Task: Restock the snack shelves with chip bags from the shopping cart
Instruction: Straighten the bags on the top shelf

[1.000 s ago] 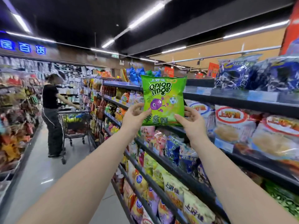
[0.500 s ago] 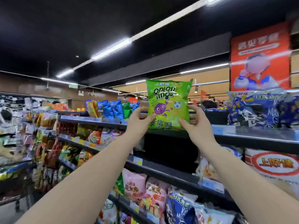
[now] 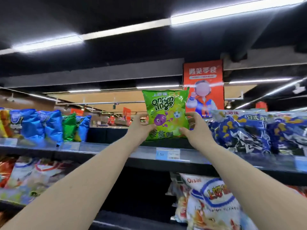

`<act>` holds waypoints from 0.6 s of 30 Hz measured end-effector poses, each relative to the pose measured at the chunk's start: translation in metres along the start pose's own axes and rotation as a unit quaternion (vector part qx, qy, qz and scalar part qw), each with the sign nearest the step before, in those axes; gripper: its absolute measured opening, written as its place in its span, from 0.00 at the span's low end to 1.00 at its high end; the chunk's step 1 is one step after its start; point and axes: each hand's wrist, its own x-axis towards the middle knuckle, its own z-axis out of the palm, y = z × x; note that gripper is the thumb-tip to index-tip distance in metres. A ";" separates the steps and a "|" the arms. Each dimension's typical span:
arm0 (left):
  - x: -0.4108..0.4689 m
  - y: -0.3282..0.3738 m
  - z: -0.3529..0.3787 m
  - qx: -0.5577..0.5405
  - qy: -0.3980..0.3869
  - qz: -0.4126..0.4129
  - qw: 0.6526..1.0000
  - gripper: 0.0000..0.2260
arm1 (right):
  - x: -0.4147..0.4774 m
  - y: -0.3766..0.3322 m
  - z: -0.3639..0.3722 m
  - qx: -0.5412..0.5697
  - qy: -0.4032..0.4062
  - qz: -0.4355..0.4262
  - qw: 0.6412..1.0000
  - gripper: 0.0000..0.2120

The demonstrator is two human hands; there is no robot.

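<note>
A bright green onion rings bag stands upright with its bottom edge at the top shelf, in a gap between other bags. My left hand grips its lower left side, thumb on the front. My right hand grips its lower right side, fingers curled round the edge. Both arms reach up and forward. The shopping cart is out of view.
Blue and green chip bags stand on the top shelf to the left, dark blue patterned bags to the right. A price tag hangs on the shelf lip below the bag. White snack bags fill the lower shelf.
The view has swung from down the aisle to face the shelves. Both hands have carried the green bag up and forward, from mid-air to the gap on the top shelf.
</note>
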 end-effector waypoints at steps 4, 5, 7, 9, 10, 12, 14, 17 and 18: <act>0.049 -0.010 0.031 -0.058 -0.055 -0.055 0.995 0.25 | 0.039 0.029 0.000 -0.033 -0.012 0.064 0.997 0.23; 0.059 -0.009 0.036 -0.073 -0.069 -0.068 0.993 0.24 | 0.050 0.036 0.001 -0.036 -0.010 0.086 0.996 0.21; 0.081 -0.007 0.044 -0.083 -0.105 -0.088 0.987 0.26 | 0.073 0.043 0.001 -0.011 -0.013 0.141 0.990 0.15; 0.100 -0.006 0.047 -0.092 -0.155 -0.104 0.978 0.28 | 0.093 0.046 0.002 0.022 -0.031 0.191 0.981 0.08; 0.112 -0.008 0.049 -0.104 -0.173 -0.111 0.973 0.27 | 0.100 0.046 0.002 0.029 -0.044 0.210 0.976 0.08; 0.132 -0.010 0.051 -0.123 -0.191 -0.128 0.965 0.26 | 0.113 0.046 0.003 0.039 -0.056 0.247 0.967 0.15; 0.148 -0.010 0.053 -0.127 -0.204 -0.131 0.962 0.27 | 0.125 0.051 0.004 0.054 -0.054 0.275 0.958 0.23; 0.175 -0.010 0.055 -0.130 -0.236 -0.120 0.956 0.31 | 0.142 0.056 0.007 0.063 -0.049 0.288 0.954 0.30; 0.184 -0.011 0.056 -0.135 -0.248 -0.116 0.952 0.32 | 0.148 0.059 0.008 0.072 -0.043 0.294 0.952 0.33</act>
